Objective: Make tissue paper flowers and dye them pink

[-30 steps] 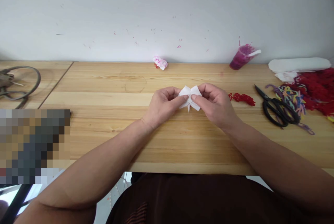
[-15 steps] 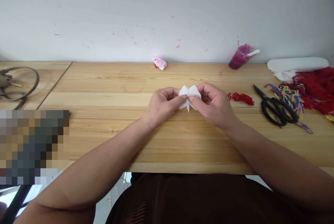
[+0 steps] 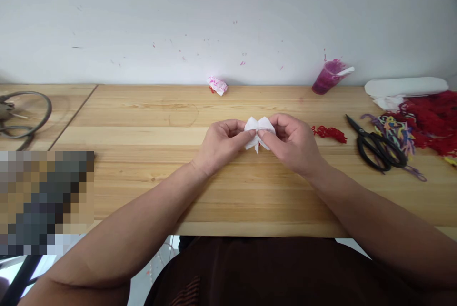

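A small piece of folded white tissue paper [image 3: 259,127] is held just above the wooden table [image 3: 228,187], near its middle. My left hand [image 3: 223,144] pinches its left side between thumb and fingers. From the right, my right hand [image 3: 291,142] pinches the other side, thumb on the front. Both hands are closed on the paper, and a pointed tip of it hangs down between the thumbs.
Black scissors [image 3: 374,146] lie at the right beside a tangle of coloured strands [image 3: 396,132] and red thread [image 3: 435,120]. A small red piece [image 3: 330,133] lies nearer. A pink-stained cup [image 3: 326,77], a crumpled pink-white scrap [image 3: 217,85] and white paper [image 3: 405,87] sit by the wall. A metal ring [image 3: 24,113] is far left.
My thumbs have drawn slightly closer together on the paper. Otherwise the hands stay in place.
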The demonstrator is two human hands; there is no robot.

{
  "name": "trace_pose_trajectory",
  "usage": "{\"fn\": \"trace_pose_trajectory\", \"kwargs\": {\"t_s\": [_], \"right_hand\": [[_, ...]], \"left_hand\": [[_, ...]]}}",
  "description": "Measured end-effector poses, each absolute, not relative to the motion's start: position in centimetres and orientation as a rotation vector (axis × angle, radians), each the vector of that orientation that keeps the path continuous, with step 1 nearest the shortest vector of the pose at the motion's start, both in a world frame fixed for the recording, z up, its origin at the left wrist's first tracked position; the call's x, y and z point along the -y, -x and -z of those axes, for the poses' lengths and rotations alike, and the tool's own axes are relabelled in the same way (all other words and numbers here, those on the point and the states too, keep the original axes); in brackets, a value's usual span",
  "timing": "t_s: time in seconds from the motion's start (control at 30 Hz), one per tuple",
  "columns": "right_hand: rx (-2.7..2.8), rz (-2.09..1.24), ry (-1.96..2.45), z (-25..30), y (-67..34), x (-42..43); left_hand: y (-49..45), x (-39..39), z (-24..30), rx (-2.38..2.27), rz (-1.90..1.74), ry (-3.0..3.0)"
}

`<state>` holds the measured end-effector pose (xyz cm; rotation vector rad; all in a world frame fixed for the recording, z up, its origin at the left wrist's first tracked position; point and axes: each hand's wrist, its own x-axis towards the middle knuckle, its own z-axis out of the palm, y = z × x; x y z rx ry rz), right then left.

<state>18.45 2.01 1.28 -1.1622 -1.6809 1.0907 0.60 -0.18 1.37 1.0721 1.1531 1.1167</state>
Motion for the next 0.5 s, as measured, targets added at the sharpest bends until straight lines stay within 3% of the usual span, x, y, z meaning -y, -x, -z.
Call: {"fn": "trace_pose_trajectory", "kwargs": {"t_s": [0.5], "right_hand": [[1.668,-1.119,1.180,-1.56,-18.54,-2.02]], "left_hand": [[-0.52,0.08,-1.29,-1.160,-1.106,-1.079]]}}
